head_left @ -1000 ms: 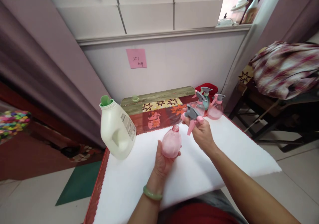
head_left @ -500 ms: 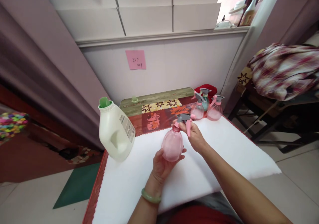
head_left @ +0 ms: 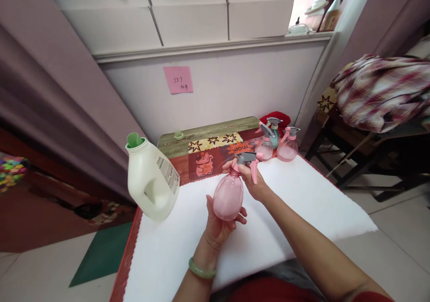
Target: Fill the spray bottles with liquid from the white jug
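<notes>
Spray head (head_left: 247,157) is gripped in the R hand (head_left: 253,183), fingers wrapped abt the collar, right on the neck of the pink bottle (head_left: 228,199). Bottle is cupped from below in the L hand (head_left: 218,228), thumb up its left side, fingers round the base at right; it's held clear of the worktop (head_left: 215,128), above the white mat (head_left: 295,212), w/ a slight lean to the right.

Step in hand is judged to be the seating of the head on the neck; whether the thread is engaged can't be told. For a good job, bottle shld be held nr upright & collar set square to the neck, else cross-threading is risked. Turning is best done by the collar, w/ the trigger (head_left: 254,172) left unpressed. Base prob. needs a firmer hold vs. twist, but the soft-looking wall shldn't be squeezed, b/c liquid could be pushed out.

Farther out, three more sprayers are stood at far right: two pink (head_left: 264,150) (head_left: 287,151), one green (head_left: 274,139) btwn & behind. Jug (head_left: 152,194) is set at left, well apart; a small green ring (head_left: 179,135) is seen at far left.
</notes>
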{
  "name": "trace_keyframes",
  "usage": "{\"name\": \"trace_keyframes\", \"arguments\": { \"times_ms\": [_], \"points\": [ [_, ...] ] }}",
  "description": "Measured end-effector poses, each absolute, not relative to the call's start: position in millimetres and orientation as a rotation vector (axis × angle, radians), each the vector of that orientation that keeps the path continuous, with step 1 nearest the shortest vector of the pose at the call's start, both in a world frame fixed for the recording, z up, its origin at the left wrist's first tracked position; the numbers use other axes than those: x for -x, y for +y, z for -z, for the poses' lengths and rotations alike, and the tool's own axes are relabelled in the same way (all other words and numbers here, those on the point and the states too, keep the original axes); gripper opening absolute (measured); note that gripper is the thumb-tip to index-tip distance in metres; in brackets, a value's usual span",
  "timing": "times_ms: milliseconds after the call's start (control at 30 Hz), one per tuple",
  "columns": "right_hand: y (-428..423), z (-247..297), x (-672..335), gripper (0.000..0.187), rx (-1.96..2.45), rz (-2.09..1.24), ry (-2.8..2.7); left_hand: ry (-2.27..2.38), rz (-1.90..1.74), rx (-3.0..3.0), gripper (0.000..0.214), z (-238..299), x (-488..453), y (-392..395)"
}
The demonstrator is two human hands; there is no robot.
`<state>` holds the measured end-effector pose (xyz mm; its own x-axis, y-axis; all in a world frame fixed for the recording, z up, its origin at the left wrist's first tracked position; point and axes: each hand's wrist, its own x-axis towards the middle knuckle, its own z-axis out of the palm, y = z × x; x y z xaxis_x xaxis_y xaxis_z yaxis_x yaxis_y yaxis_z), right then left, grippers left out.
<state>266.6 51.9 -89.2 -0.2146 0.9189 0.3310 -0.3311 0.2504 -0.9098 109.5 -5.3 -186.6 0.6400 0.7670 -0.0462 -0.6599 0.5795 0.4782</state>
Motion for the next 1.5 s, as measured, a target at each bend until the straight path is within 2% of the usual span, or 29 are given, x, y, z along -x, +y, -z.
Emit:
{"name": "trace_keyframes", "arguments": {
  "times_ms": [300,1067,1267,1500],
  "points": [
    [55.5,90.1,-267.9,0.035,0.647,-1.317,-1.253,0.267,-0.842,-0.476,0.114,193.6,-110.9,-5.2],
    [49.4,101.5,-252.0,0.036,0.652,-1.413,-1.205,0.289,-0.836,-0.407,0.112,192.9,-108.8,-4.4],
    [49.9,99.7,-252.0,0.034,0.679,-1.350,-1.263,0.418,-0.911,-0.462,0.102,187.5,-112.5,-5.1],
    [52.1,100.1,-249.7,0.038,0.789,-1.294,-1.205,0.740,-1.262,-0.705,0.086,185.6,-128.4,-10.2]
  ]
}}
